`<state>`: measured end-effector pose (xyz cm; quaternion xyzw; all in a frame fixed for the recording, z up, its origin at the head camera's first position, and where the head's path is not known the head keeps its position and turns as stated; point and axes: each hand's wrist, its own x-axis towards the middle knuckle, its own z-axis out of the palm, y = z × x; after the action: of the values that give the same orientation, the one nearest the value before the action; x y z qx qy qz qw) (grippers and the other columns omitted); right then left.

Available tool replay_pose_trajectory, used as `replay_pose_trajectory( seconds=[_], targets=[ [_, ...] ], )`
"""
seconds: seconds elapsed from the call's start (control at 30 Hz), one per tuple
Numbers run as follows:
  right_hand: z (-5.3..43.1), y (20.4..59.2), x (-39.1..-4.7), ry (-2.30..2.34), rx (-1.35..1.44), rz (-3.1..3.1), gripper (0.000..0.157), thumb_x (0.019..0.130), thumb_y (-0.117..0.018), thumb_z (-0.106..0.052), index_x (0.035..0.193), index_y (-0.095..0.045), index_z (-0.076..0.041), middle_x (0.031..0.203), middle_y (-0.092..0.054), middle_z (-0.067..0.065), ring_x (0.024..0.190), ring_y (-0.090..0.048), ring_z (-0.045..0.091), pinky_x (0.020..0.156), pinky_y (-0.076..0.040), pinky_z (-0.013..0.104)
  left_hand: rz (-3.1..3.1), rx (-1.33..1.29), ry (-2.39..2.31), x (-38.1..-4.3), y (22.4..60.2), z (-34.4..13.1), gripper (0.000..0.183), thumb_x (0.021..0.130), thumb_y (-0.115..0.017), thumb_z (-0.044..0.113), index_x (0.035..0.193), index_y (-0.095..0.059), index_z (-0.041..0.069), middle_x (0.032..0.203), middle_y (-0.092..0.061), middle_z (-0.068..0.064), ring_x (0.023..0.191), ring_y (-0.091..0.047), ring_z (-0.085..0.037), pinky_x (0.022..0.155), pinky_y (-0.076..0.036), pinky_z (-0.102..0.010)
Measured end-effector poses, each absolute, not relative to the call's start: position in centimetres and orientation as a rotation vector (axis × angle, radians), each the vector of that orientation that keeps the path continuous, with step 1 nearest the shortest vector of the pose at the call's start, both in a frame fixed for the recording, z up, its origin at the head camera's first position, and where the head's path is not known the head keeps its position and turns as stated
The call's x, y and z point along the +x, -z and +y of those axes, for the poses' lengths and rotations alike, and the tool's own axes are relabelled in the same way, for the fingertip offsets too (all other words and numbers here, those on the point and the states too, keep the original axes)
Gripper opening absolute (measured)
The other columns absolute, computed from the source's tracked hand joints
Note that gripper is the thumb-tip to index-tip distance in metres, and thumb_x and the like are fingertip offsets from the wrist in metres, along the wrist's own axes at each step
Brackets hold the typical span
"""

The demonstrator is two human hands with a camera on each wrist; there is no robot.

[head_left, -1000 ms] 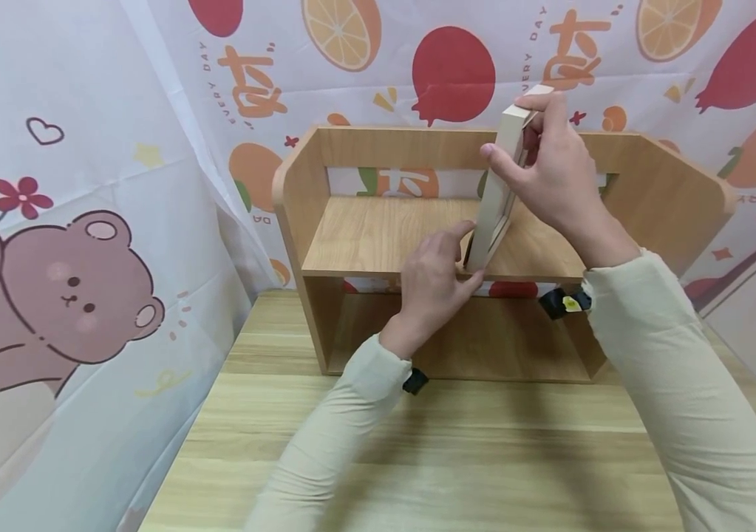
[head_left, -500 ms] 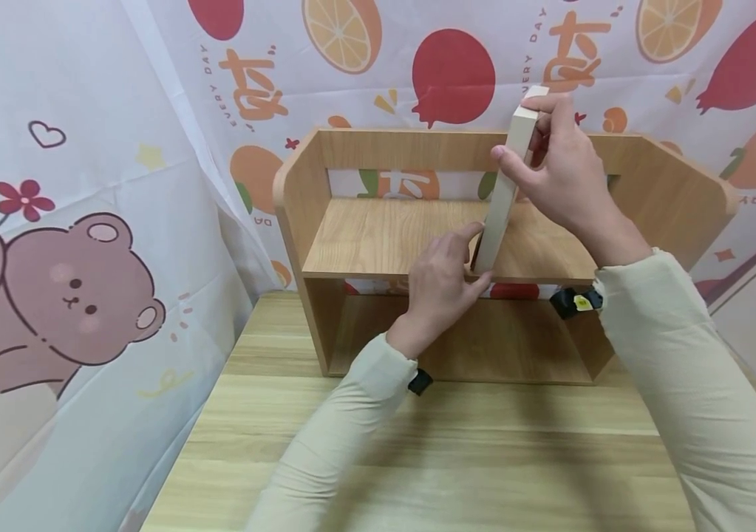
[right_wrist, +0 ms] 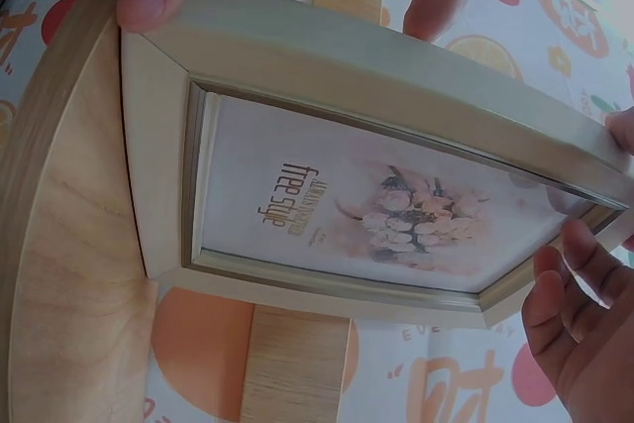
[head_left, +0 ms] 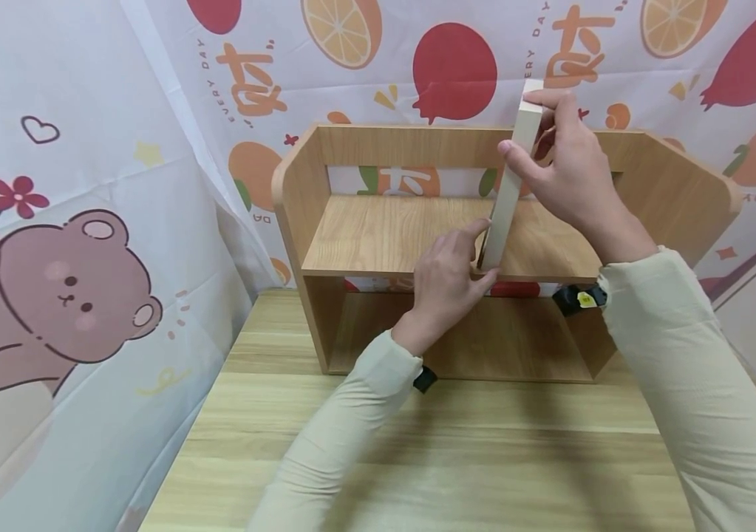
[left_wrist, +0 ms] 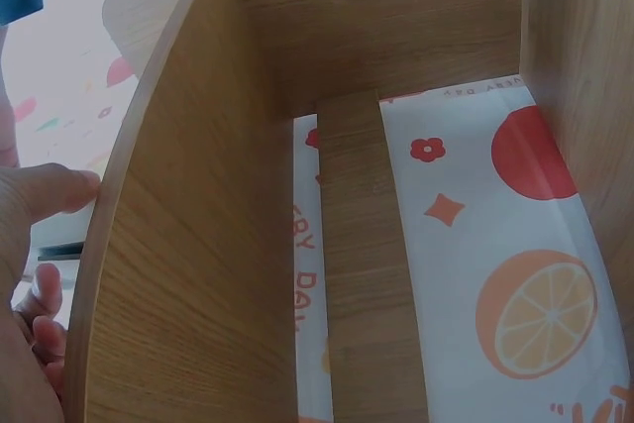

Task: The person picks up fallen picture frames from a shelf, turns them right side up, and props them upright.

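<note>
A cream picture frame (head_left: 502, 229) stands upright on the shelf's upper board, its narrow side towards me. In the right wrist view the picture frame (right_wrist: 248, 56) shows a floral print behind its pane. High up, my right hand (head_left: 573, 174) grips it, thumb on the near edge and fingers over the top and far side. Low down, my left hand (head_left: 445, 277) holds the near edge between thumb and fingers. In the left wrist view my left hand (left_wrist: 25, 225) lies along the board's front edge, the thumb touching it; that view hides the frame.
The two-tier wooden shelf (head_left: 384, 229) has raised side panels and a back rail (head_left: 411, 148). It stands on a wood-grain table (head_left: 271, 414) against a fruit-print cloth (head_left: 364, 96). A bear-print curtain (head_left: 105, 281) hangs at the left.
Both hands and the picture frame have shifted slightly right along the upper board. The frame has turned, so its front face no longer shows in the head view, only its edge.
</note>
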<state>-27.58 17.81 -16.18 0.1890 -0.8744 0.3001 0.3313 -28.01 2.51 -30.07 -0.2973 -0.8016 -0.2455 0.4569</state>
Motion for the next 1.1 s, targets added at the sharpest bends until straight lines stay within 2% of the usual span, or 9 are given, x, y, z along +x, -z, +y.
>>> replay_pose_trajectory(
  seconds=[0.37, 0.7, 1.1],
  targets=[
    [18.4, 16.2, -27.5, -0.816, 0.529, -2.297, 0.052, 0.093, -0.060, -0.028, 0.136, -0.037, -0.012, 0.098, -0.049, 0.000, 0.079, -0.047, 0.004, 0.068, -0.038, 0.017, -1.965, -0.743, 0.582, -28.0, 30.0, 2.8, 0.059, 0.074, -0.083, 0.028, 0.123, -0.052, 0.016, 0.073, -0.055, 0.001, 0.065, -0.051, -0.012, 0.055, -0.035, -0.022],
    [18.8, 16.1, -27.3, -0.847, 0.554, -2.308, 0.052, 0.094, -0.058, -0.027, 0.138, -0.036, -0.014, 0.101, -0.049, 0.003, 0.079, -0.048, 0.005, 0.067, -0.040, 0.016, -1.979, -0.755, 0.574, -28.0, 30.0, 3.0, 0.057, 0.076, -0.081, 0.029, 0.122, -0.050, 0.018, 0.071, -0.053, 0.001, 0.062, -0.050, -0.012, 0.052, -0.032, -0.022],
    [19.3, 16.1, -27.4, -0.846, 0.566, -2.306, 0.051, 0.094, -0.058, -0.025, 0.139, -0.035, -0.014, 0.106, -0.051, 0.010, 0.081, -0.046, 0.005, 0.068, -0.038, 0.018, -1.966, -0.775, 0.584, -28.1, 29.9, 3.3, 0.055, 0.077, -0.080, 0.028, 0.122, -0.051, 0.017, 0.072, -0.054, 0.000, 0.060, -0.051, -0.012, 0.051, -0.033, -0.022]
  ],
)
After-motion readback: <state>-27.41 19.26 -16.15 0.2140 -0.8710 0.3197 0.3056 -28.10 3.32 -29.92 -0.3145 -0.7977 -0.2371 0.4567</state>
